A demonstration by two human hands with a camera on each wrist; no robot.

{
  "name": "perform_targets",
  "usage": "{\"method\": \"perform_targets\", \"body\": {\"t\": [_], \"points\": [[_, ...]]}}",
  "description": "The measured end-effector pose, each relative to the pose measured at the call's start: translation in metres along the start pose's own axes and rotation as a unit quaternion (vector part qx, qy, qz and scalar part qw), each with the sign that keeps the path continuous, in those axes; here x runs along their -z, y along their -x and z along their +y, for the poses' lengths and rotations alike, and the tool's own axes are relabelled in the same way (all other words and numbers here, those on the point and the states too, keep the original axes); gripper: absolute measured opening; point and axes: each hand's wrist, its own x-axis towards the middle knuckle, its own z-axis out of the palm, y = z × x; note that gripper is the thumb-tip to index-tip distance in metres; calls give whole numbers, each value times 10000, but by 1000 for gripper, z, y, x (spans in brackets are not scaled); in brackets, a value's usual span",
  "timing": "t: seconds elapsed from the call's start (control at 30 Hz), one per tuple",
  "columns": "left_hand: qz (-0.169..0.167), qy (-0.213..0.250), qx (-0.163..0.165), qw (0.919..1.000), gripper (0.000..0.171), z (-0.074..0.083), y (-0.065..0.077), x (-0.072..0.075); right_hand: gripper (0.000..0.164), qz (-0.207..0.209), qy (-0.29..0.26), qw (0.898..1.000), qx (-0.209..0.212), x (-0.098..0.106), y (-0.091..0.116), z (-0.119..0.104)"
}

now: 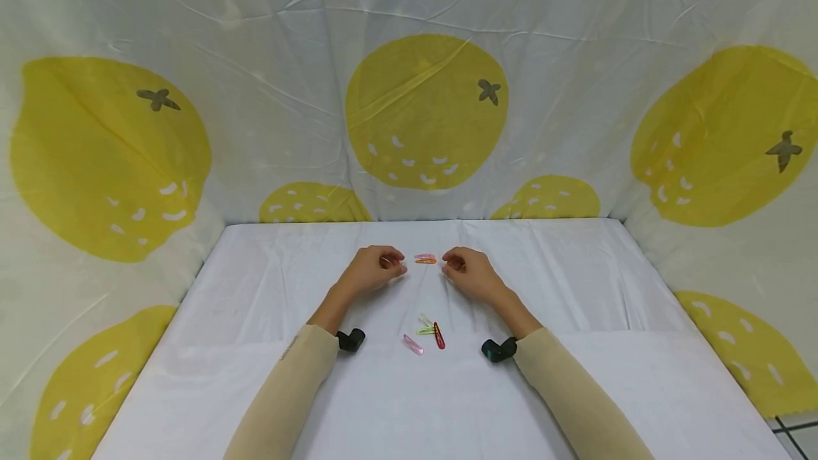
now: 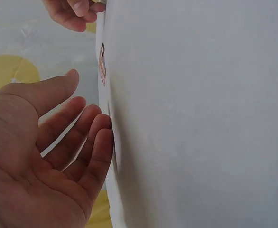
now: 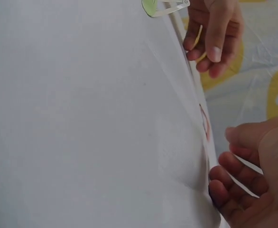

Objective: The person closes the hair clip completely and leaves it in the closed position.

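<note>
In the head view, an orange snap hair clip [image 1: 425, 261] and a pink hair clip [image 1: 424, 256] lie close together toward the back of the table. My left hand [image 1: 373, 267] is just left of this pair, thumb and fingers apart and gently bent, holding nothing. On the other side, my right hand [image 1: 471, 272] rests near the cloth in the same loose shape, also without anything in it. Both wrist views show the pair of clips [image 2: 102, 66] edge-on between the hands. The fingertips [image 3: 218, 190] of the right hand are right at the cloth.
Nearer the body lie a red hair clip [image 1: 439, 336], green clips [image 1: 425, 331] and another pink clip [image 1: 412, 344]. A white cloth [image 1: 396, 403] with creases covers the table. Lemon-print curtains [image 1: 422, 112] enclose its back and sides.
</note>
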Motion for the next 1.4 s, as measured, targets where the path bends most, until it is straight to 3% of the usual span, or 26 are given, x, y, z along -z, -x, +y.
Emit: {"method": "perform_targets", "body": {"t": [0.47,0.93,1.4], "points": [[48,26,-247,9997,41,2,23,12,27,45,18,9991,418,21,23,2],[161,-90,-571,9982,43,9,51,17,30,172,212,9968,746,34,48,-6],[36,6,-775,9970,41,17,69,13,32,-66,149,9982,577,34,72,-19]]}}
